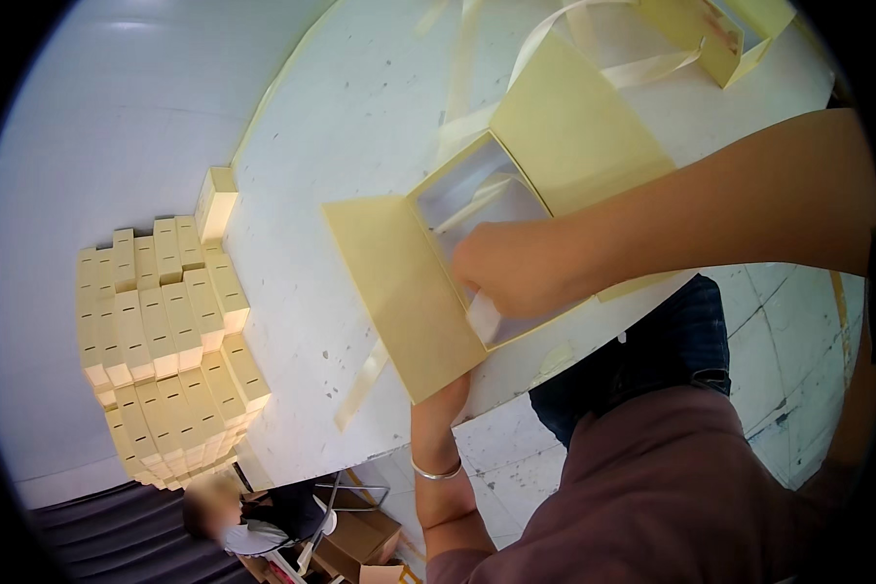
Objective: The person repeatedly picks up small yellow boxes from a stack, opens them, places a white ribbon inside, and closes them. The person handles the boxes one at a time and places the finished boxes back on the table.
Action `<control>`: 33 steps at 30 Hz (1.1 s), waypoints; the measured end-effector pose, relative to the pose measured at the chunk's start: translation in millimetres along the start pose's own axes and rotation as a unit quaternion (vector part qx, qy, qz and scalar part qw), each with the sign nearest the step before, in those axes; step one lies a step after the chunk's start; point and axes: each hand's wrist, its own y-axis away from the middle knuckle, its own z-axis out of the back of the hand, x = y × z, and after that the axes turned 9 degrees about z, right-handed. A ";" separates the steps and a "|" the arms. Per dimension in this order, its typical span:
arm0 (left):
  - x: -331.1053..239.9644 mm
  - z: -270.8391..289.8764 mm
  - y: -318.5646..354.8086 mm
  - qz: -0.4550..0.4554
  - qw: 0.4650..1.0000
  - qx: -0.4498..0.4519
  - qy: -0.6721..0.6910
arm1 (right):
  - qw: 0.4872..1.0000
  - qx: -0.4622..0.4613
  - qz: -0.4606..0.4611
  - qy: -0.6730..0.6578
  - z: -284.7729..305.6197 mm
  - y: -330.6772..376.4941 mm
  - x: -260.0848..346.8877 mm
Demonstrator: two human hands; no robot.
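A pale yellow gift box (477, 336) lies opened on the white table, with wide flaps spread to both sides and a light inner tray. A cream ribbon (477, 201) curls inside the tray. Reaching into the box from the right, my right hand (521, 268) is closed in a fist around a small white piece (484, 316), its kind unclear, which pokes out below. My left hand (445, 397) is at the near edge of the left flap (399, 292); its fingers are hidden under the flap.
Stacked pale yellow boxes (170, 331) stand at the table's left edge. Another opened yellow box (730, 44) with ribbon sits at the far right. Tape strips mark the white tabletop (331, 127). At lower left, a person (253, 521) is near cardboard cartons (360, 535).
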 end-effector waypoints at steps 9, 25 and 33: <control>-6.8 -0.8 -1.1 0.003 1.000 0.002 0.002 | 0.981 -0.021 0.129 0.142 -2.7 22.7 -1.6; -12.7 -0.6 -1.5 0.014 1.000 0.008 0.024 | 0.968 -0.005 0.094 0.233 -10.7 16.0 -5.4; -15.1 0.7 -1.7 0.021 0.999 0.020 0.023 | 0.977 -0.012 0.068 0.201 -9.5 13.7 -7.3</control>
